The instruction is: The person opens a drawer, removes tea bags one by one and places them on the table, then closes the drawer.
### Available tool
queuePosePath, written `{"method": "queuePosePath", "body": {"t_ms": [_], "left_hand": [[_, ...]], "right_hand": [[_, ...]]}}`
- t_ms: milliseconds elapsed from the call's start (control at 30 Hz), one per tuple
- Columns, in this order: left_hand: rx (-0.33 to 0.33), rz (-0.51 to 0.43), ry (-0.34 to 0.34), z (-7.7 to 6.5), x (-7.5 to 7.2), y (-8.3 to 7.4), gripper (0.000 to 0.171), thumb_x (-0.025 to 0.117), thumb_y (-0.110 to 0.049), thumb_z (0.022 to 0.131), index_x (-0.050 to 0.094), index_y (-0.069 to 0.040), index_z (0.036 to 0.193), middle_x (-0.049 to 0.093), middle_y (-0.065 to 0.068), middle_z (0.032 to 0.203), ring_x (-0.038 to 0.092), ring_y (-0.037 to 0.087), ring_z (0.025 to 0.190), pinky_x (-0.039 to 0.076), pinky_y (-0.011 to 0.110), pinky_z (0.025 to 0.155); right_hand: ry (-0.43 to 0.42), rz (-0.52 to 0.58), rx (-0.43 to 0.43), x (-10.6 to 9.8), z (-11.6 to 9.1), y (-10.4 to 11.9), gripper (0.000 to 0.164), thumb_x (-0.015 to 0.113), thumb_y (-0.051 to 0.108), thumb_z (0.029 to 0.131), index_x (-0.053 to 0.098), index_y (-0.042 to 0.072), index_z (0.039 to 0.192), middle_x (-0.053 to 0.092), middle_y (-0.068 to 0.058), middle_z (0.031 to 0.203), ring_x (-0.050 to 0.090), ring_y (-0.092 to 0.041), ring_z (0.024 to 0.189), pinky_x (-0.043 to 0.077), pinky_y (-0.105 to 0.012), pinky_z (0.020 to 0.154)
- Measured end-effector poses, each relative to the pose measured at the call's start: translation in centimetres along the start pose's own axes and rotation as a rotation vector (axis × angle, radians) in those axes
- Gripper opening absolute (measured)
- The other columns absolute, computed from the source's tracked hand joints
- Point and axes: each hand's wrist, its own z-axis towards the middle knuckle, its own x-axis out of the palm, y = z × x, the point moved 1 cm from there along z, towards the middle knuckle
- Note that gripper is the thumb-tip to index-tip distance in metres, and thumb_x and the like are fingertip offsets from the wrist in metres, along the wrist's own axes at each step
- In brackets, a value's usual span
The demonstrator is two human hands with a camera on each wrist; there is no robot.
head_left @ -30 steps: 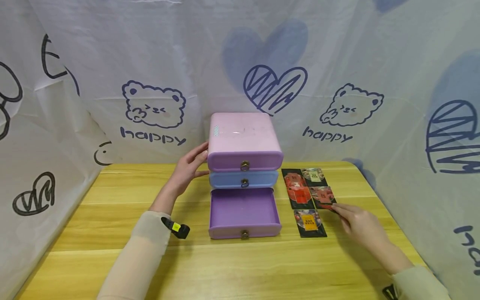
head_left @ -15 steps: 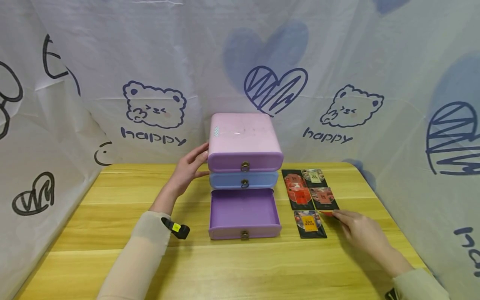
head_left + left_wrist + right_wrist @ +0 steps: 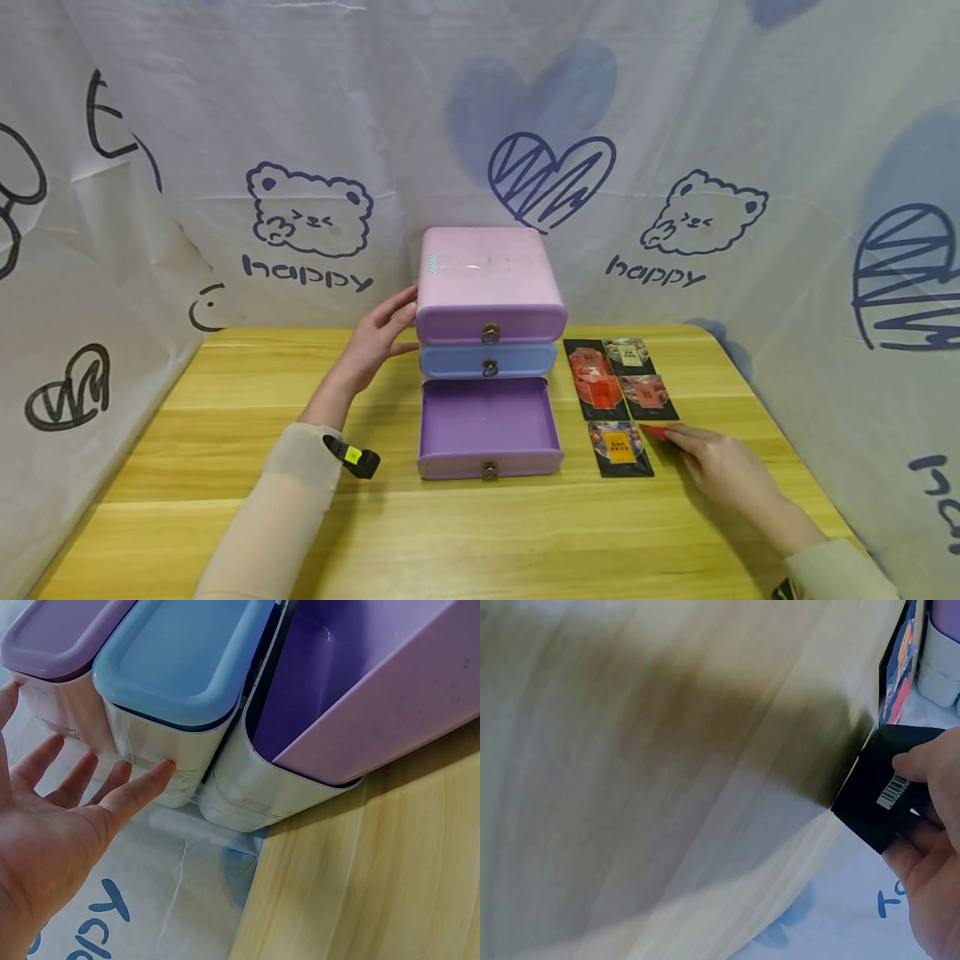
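Observation:
A small three-tier drawer unit stands at the back middle, its purple bottom drawer pulled out with nothing inside. My left hand touches the unit's left side with spread fingers; in the left wrist view the fingertips lie against the pale casing. My right hand pinches a flat packet between thumb and fingers, just right of the yellow-labelled packet. In the right wrist view the held packet shows its black back with a barcode, tilted, one edge at the table.
Several flat black packets lie in two columns right of the drawers, among them a red-labelled packet and a pale-labelled packet. The blue middle drawer is closed. A printed cloth hangs behind the wooden table.
My right hand has drawn the pinched packet slightly toward me, from the edge of the second-row packet to a spot beside the yellow-labelled one. The left hand has stayed put.

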Motion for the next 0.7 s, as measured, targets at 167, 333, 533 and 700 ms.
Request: {"method": "queuePosePath", "body": {"t_ms": [167, 333, 533, 700], "left_hand": [[-0.001, -0.002, 0.0, 0.0, -0.04, 0.06, 0.06, 0.053, -0.04, 0.109, 0.037, -0.019, 0.163, 0.034, 0.004, 0.168, 0.044, 0.033, 0.144, 0.053, 0.056, 0.106], [0.002, -0.005, 0.002, -0.01, -0.03, 0.05, 0.06, 0.053, -0.039, 0.11, 0.037, -0.018, 0.163, 0.035, 0.005, 0.168, 0.044, 0.033, 0.143, 0.053, 0.057, 0.106], [-0.001, -0.005, 0.002, -0.01, -0.01, 0.01, 0.06, 0.053, -0.04, 0.109, 0.037, -0.019, 0.163, 0.035, 0.004, 0.168, 0.044, 0.033, 0.143, 0.053, 0.056, 0.106], [-0.001, -0.006, 0.002, 0.0, 0.01, -0.04, 0.06, 0.053, -0.04, 0.109, 0.037, -0.019, 0.163, 0.034, 0.004, 0.168, 0.044, 0.033, 0.143, 0.053, 0.057, 0.106]], "right_hand": [[0.042, 0.032, 0.009, 0.18, -0.19, 0.06, 0.041, 0.078, -0.003, 0.083, 0.073, -0.005, 0.124, 0.072, -0.024, 0.123, 0.072, -0.045, 0.102, 0.062, -0.056, 0.083], [0.088, 0.052, 0.016, 0.31, -0.39, -0.04, 0.044, 0.077, -0.002, 0.083, 0.071, -0.004, 0.126, 0.07, -0.025, 0.127, 0.072, -0.045, 0.103, 0.063, -0.054, 0.082], [0.136, 0.089, 0.026, 0.33, -0.61, -0.14, 0.046, 0.077, 0.002, 0.084, 0.071, -0.003, 0.129, 0.067, -0.025, 0.132, 0.071, -0.045, 0.104, 0.063, -0.054, 0.081], [0.154, 0.12, 0.017, 0.48, -0.74, -0.28, 0.048, 0.077, 0.001, 0.084, 0.07, -0.003, 0.13, 0.065, -0.026, 0.135, 0.071, -0.045, 0.105, 0.063, -0.053, 0.081]]}}
